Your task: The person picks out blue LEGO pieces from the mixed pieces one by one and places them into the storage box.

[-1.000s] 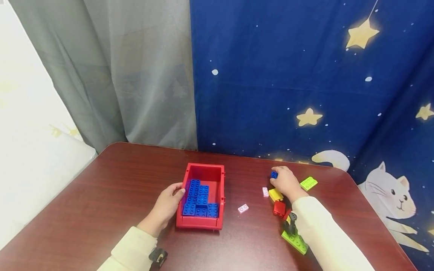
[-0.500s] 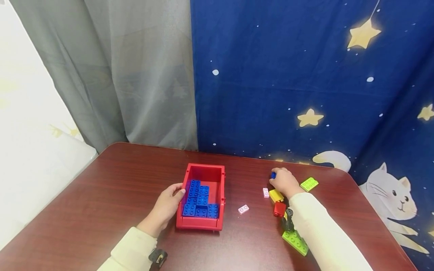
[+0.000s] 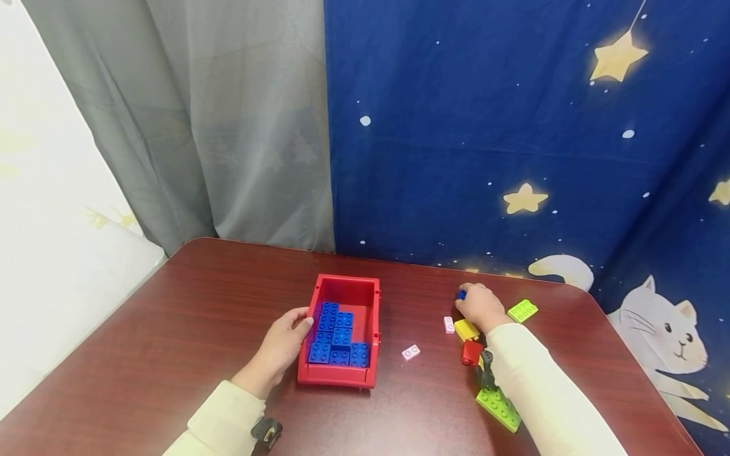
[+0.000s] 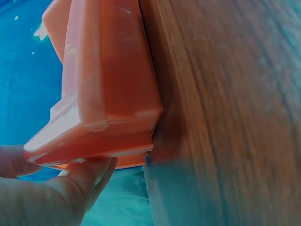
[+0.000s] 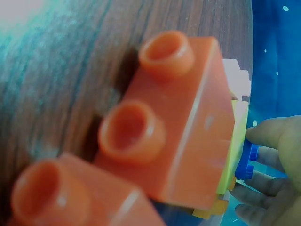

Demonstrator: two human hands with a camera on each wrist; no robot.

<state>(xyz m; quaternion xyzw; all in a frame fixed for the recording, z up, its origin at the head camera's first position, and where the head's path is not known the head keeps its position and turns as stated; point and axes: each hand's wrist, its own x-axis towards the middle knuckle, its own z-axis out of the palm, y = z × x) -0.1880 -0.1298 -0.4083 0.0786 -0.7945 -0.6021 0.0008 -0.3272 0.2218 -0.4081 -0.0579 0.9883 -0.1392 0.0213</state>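
Observation:
My left hand (image 3: pixel 282 342) grips the left wall of a red plastic bin (image 3: pixel 336 375), thumb at the rim. In the left wrist view, the fingers and thumb pinch the wall of the bin (image 4: pixel 120 70). Several blue toy bricks (image 3: pixel 341 336) lie inside it, studs up, mostly toward the near end and left side. At the far right of the table, my right hand (image 3: pixel 482 308) holds a small blue brick (image 3: pixel 461 295) between thumb and fingers. The right wrist view shows that blue brick (image 5: pixel 245 162) partly hidden behind a yellow brick (image 5: pixel 235 146).
Near my right forearm lie a yellow brick (image 3: pixel 466 329), a red brick (image 3: pixel 471 353) and a green plate brick (image 3: pixel 499 408). Another green one (image 3: pixel 522 311) lies right of the hand. Two pink bricks (image 3: pixel 448 325) sit between bin and hand. Curtains hang behind the table (image 3: pixel 245 272).
My right wrist has shifted slightly, now covering a second red brick in the head view. The blue brick stays between the fingers. My left hand and the bin keep their places.

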